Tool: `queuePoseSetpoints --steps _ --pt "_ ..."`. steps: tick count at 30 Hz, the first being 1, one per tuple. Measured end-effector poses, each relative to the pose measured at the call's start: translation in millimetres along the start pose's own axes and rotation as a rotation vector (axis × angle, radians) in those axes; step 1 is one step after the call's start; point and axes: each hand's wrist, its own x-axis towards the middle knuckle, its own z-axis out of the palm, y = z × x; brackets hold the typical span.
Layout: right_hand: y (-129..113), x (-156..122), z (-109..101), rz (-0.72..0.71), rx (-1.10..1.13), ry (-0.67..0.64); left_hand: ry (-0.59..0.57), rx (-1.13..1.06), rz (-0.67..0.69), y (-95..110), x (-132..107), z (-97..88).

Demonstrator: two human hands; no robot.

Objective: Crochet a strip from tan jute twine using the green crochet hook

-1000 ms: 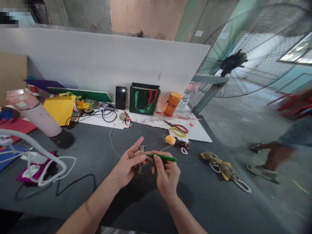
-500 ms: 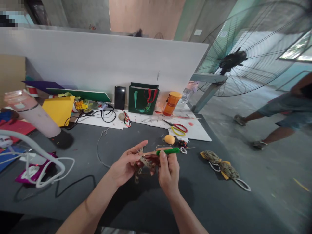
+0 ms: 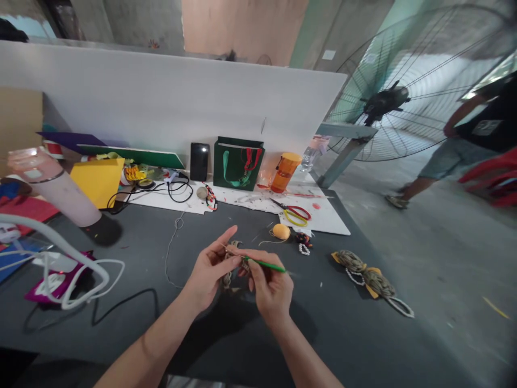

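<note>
Between my hands is a small grey-beige crochet piece [image 3: 227, 279], partly hidden by the fingers. My left hand [image 3: 210, 274] pinches it, with the index finger raised. A crochet hook [image 3: 265, 263] with a green handle lies in my right hand [image 3: 273, 293], its tip end pointing left into the piece. Thin grey yarn [image 3: 166, 253] trails over the dark table to the left of my left hand. Beyond my hands lies an orange-yellow egg-shaped ball [image 3: 281, 231] with a loose thread.
Scissors [image 3: 297, 213] lie on a white board, near a green gift bag [image 3: 237, 164] and an orange bottle [image 3: 285, 172]. Braided cord bundles [image 3: 365, 274] rest at right. A pink tumbler [image 3: 60, 188] and white cable [image 3: 97, 269] occupy the left. A person [image 3: 464, 140] stands by the large fan [image 3: 385, 102].
My right hand has moved slightly left and the hook has tilted, its handle end now lower. My left index finger has shifted a little left. The person at right has moved.
</note>
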Motion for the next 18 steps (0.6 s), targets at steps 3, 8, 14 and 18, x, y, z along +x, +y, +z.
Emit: queuePoseSetpoints --steps 3,8,14,18 --pt "-0.3 0.2 -0.7 -0.273 -0.141 -0.042 0.054 -0.017 -0.015 -1.3 0.8 -0.4" --pt "-2.7 0.1 2.1 -0.070 -0.037 0.068 0.014 -0.067 -0.124 2.3 0.7 -3.0" --pt "-5.3 -2.4 0.0 0.097 -0.032 0.087 -0.040 -0.074 -0.165 3.1 1.2 -6.6" --pt "-4.1 -2.8 -3.4 0.079 -0.109 0.108 -0.079 -0.042 -0.186 2.8 2.5 -11.3"
